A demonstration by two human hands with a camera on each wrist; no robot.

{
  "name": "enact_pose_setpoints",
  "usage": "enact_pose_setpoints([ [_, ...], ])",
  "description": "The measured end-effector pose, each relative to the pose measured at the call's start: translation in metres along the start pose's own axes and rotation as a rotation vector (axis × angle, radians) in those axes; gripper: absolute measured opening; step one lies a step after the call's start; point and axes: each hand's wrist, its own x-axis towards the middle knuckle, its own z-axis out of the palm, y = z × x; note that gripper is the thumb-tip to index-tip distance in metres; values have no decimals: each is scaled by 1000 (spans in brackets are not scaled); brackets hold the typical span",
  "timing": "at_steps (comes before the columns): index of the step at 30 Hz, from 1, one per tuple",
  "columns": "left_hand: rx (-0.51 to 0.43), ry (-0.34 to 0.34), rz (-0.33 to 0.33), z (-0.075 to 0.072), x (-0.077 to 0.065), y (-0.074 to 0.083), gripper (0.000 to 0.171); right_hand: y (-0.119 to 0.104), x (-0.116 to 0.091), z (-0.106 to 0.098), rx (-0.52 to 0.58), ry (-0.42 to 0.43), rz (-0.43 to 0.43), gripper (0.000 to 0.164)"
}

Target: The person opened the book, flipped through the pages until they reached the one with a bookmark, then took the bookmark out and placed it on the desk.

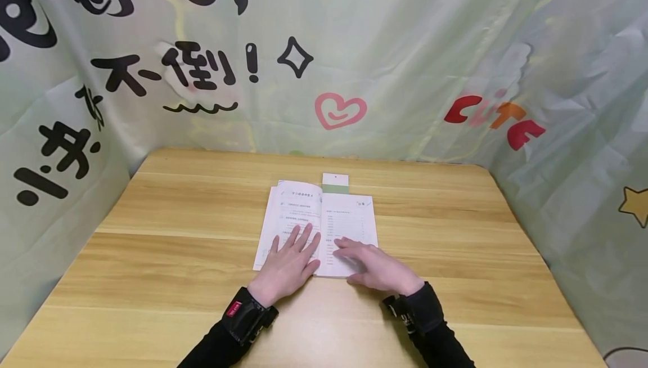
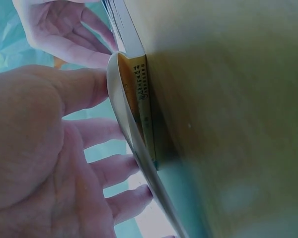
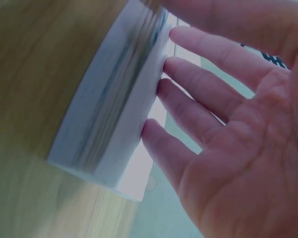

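Observation:
An open book (image 1: 351, 224) with printed pages lies on the table near the middle of the head view. My left hand (image 1: 286, 269) rests with spread fingers on its left page. On the lower part of the right page, the fingertips of my right hand (image 1: 379, 269) touch the paper, the thumb by the bottom edge. In the left wrist view the left cover (image 2: 120, 106) bows away from the spine (image 2: 143, 99) under my fingers. The right wrist view shows the thick stack of page edges (image 3: 102, 131), my fingers extended against the top page.
A white and green card (image 1: 336, 183) sticks out past the book's top edge. The wooden table (image 1: 177, 216) stretches around the book on all sides. A pale printed cloth (image 1: 405, 47) hangs behind it and along both sides.

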Motion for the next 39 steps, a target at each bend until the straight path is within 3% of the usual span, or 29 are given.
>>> enact_pose_setpoints([
  [39, -4, 10, 16, 2, 0, 0, 55, 0, 0, 2, -6, -16, 30, 50],
])
